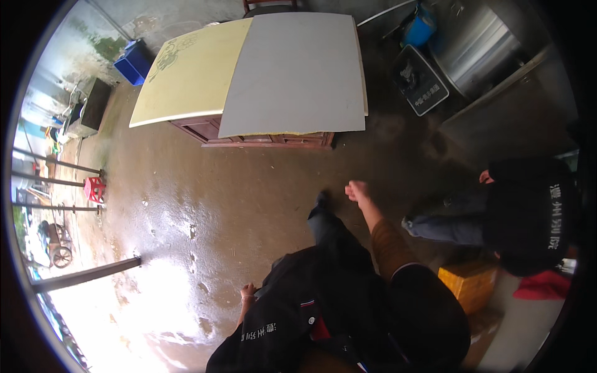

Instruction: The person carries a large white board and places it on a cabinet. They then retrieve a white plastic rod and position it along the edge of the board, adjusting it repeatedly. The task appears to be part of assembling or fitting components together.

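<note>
My right hand (pixel 356 191) hangs out in front of my body above the brown floor. Its fingers are curled in, and nothing shows in them. My left hand (pixel 247 290) is low by my left side, small in the view, with its fingers drawn together and no object visible in it. Neither hand touches anything. Farther ahead stands a reddish-brown wooden cabinet (pixel 267 140). On top of it lie a grey board (pixel 295 74) and a cream board (pixel 196 71) with a floral pattern, both overhanging its front edge.
Another person (pixel 528 211) in dark clothes is at the right, near a yellow crate (pixel 469 283). A large metal cylinder (pixel 476 53) and a blue bucket (pixel 420 28) stand far right. At left are a red stool (pixel 94 189), a blue bin (pixel 132 63) and a post (pixel 93 273). The floor shines wet.
</note>
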Tool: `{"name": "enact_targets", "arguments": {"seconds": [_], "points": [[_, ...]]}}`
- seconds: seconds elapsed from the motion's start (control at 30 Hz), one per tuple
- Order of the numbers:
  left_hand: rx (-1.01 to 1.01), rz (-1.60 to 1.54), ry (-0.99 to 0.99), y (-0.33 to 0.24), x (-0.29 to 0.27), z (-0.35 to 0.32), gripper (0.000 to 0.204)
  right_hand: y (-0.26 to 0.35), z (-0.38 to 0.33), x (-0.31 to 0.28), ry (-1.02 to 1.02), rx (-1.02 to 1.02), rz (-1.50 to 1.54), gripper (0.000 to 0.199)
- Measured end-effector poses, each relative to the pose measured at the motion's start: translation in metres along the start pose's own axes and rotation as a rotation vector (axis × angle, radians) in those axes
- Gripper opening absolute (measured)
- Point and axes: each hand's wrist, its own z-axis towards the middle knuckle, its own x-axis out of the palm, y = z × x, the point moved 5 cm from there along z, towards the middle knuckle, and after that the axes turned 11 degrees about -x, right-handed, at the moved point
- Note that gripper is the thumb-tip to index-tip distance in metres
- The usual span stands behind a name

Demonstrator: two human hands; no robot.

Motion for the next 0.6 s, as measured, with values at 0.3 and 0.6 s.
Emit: {"name": "enact_targets", "arguments": {"seconds": [0.3, 0.6], "points": [[0.164, -0.188, 0.075, -0.256, 0.108, -0.014, 0.025, 0.119, 0.150, 0.027, -0.344, 0.037, 0.587, 0.054], [0.532, 0.091, -0.424, -0.466, 0.124, -0.013, 0.041, 0.142, 0.146, 0.031, -0.420, 0.044, 0.623, 0.040]]}}
